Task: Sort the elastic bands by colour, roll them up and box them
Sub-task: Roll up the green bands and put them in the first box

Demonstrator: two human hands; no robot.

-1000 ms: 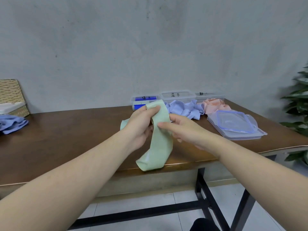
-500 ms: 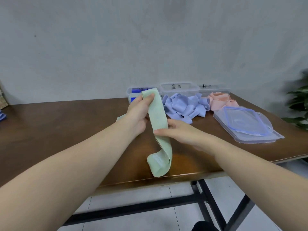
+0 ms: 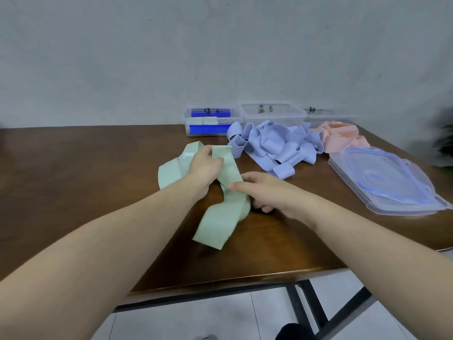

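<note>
The left hand [image 3: 204, 166] pinched the green elastic band [image 3: 220, 212] near its upper end; the right hand [image 3: 263, 195] gripped it lower, fingers curled, above the wooden table [image 3: 85, 180]. Behind, the middle clear box [image 3: 273, 114] read "B", by the lavender bands [image 3: 274, 146].

A dark brown wooden surface [image 3: 73, 180] on black metal legs [image 3: 316, 312] stands against a pale grey wall [image 3: 147, 57]; white floor tiles [image 3: 196, 320] below.

1 head view, forward-down, near table [image 3: 73, 180]
</note>
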